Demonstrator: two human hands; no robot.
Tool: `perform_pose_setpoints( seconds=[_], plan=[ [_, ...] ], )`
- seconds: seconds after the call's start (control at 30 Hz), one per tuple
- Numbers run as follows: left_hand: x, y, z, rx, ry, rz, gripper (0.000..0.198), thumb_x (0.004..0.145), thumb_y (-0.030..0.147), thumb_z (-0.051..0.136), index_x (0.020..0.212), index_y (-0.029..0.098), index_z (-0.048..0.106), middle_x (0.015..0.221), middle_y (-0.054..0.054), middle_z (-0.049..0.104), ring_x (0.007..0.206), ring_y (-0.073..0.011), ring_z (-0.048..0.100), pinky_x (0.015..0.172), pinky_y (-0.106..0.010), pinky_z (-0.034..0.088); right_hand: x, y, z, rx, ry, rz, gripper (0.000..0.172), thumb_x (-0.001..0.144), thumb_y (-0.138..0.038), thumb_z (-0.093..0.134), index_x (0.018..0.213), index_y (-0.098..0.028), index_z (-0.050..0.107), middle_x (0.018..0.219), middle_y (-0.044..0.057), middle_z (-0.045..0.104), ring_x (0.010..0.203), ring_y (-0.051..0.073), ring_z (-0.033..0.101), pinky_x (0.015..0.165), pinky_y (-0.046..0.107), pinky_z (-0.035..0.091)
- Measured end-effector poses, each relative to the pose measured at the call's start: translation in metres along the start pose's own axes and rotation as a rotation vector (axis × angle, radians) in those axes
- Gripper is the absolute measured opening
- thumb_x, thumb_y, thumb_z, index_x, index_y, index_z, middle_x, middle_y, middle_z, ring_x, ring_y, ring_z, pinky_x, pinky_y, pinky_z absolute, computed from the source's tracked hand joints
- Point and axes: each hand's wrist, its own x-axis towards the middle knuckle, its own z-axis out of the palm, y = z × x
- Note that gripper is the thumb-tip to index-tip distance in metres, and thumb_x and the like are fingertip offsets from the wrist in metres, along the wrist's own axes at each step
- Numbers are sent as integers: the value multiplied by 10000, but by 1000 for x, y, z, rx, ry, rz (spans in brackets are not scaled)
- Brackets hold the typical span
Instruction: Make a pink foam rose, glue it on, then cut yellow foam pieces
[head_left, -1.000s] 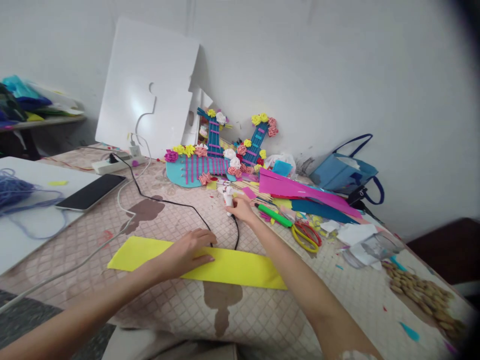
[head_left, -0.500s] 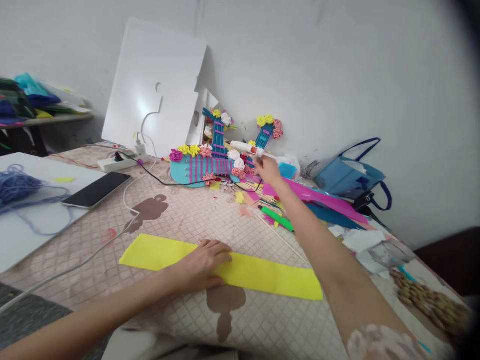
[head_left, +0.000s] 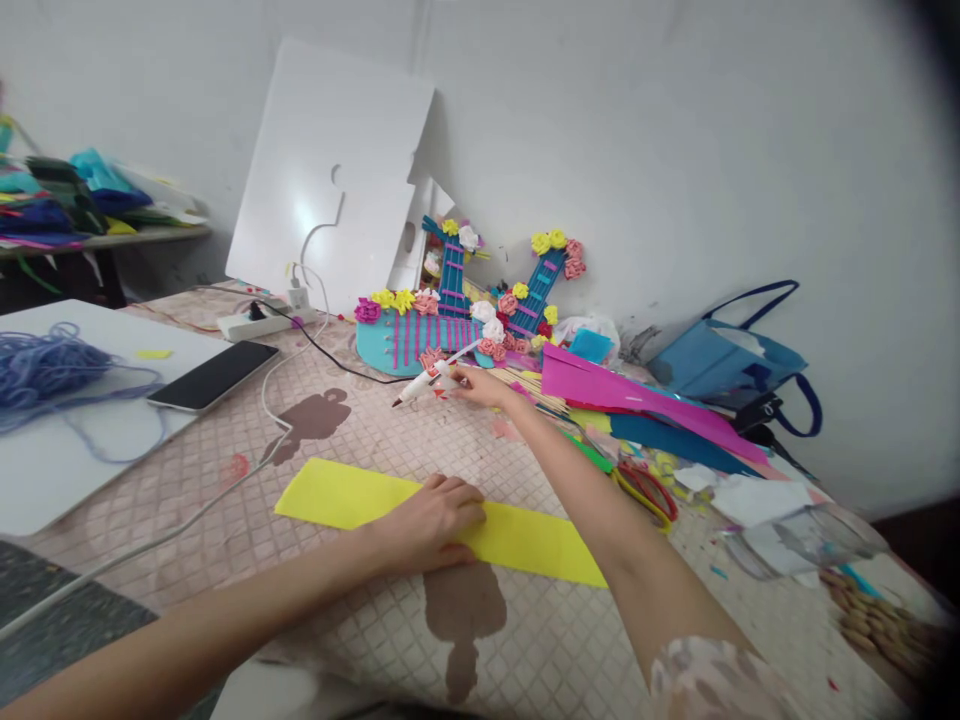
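A flat yellow strip point(head_left: 531, 540), of felt or paper, lies across the table in front of me. My left hand point(head_left: 437, 522) rests on its middle, palm down, with the fingers stretched over it and the thumb at the near edge. Beyond the strip, my right hand point(head_left: 478, 387) grips a white hot glue gun point(head_left: 424, 383). The gun's dark nozzle points down and to the left, and a glue stick sticks out behind. My right forearm covers the strip's right end.
Behind the glue gun stand blue decorated pieces point(head_left: 431, 335) with paper flowers. Red-and-yellow scissors point(head_left: 649, 492), magenta sheets point(head_left: 637, 400) and a blue bag point(head_left: 727, 350) are on the right. Left are a phone point(head_left: 214, 376), purple yarn point(head_left: 52, 365), a power strip point(head_left: 259, 322) and a white cable point(head_left: 172, 523).
My right hand has brought the glue gun from the flowered pieces toward me and left, its nozzle now tilted downward. My left hand stays on the yellow strip. The view has turned slightly left.
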Motion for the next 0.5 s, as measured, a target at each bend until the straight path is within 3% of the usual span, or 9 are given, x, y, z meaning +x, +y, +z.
perform_pose_setpoints(
  seconds=[0.13,0.3,0.5],
  plan=[
    [-1,1,1,2,14,10,391,740,370,683,1061,192,551,1176,-79,553,1065,-243,501,924,-362,363,-1,1,14,-60,25,13,209,770,-199,609,962,-118,606,951,102,645,831,201,571,763,298,410],
    [-6,3,0,18,31,26,463,716,423,698,1084,190,542,1242,-94,515,1107,-263,471,933,-375,353,-7,2,21,-100,86,6,365,797,-237,598,1131,-101,540,1148,150,575,1019,223,530,874,314,386],
    [-7,5,2,79,7,57,231,813,323,611,980,173,558,1034,-68,610,1004,-215,528,893,-339,369,-11,5,31,-140,138,50,279,825,-182,546,1100,-141,570,1122,114,586,1029,209,536,906,328,383]
  ],
)
